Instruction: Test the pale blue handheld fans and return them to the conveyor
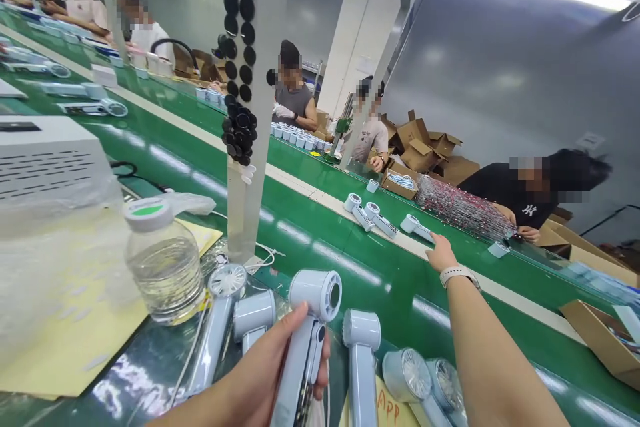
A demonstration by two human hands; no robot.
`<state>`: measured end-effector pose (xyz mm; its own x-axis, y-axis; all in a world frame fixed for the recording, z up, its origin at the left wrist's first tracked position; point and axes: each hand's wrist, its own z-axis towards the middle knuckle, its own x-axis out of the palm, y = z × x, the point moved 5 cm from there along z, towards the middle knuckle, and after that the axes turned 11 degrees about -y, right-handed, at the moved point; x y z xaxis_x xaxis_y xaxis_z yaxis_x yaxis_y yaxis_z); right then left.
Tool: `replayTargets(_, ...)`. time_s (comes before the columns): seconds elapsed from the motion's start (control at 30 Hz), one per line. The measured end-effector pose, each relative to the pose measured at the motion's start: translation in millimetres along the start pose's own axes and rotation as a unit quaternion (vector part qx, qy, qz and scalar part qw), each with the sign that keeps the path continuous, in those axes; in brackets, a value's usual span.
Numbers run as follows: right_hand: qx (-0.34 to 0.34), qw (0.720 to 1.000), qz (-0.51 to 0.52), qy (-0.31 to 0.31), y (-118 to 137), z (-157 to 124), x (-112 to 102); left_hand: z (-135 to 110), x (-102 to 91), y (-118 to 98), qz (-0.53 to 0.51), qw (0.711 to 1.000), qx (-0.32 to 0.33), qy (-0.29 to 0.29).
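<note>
My left hand (277, 363) is closed round the handle of a light-blue handheld fan (306, 333), held upright near the bottom centre with its round head facing away. My right arm, with a white watch on the wrist, stretches across the green conveyor belt (360, 267). My right hand (441, 252) rests at a light-blue fan (419, 229) lying on the belt's pale centre strip; its fingers are hidden behind the hand. Two more fans (373, 215) lie just to the left on the strip.
Several light-blue fans (361, 353) lie along the near edge. A clear bottle (163, 260) stands on yellow paper, beside a white box (47, 160). A metal post (250, 147) carries black pads. Other people work across the belt among cardboard boxes (423, 147).
</note>
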<state>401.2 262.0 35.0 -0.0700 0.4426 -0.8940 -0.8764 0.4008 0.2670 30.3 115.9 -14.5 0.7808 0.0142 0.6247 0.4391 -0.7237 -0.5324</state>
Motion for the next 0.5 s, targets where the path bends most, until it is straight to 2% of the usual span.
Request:
replayTargets(0.07,-0.03,0.999,0.004,0.017,22,-20,-21,-1,1.1,-2,-0.014,1.0,0.004,0.01)
replayTargets(0.13,-0.068,0.996,0.014,0.05,43,-59,-39,-2,2.0,-3,-0.026,1.0,0.013,0.011)
replayTargets(0.23,-0.113,0.986,0.021,0.118,68,-147,-50,-3,2.5,-6,-0.034,0.998,0.056,-0.008)
replayTargets(0.3,-0.134,0.981,-0.023,0.138,83,-206,-49,-2,2.8,-8,-0.035,0.995,0.093,-0.019)
replayTargets(0.4,-0.159,0.977,-0.117,0.085,104,-265,-47,4,2.2,-4,-0.027,0.995,0.094,-0.032)
replayTargets(0.5,-0.169,0.973,-0.152,0.042,121,-284,-45,15,-2.7,4,-0.016,0.997,0.05,-0.06)
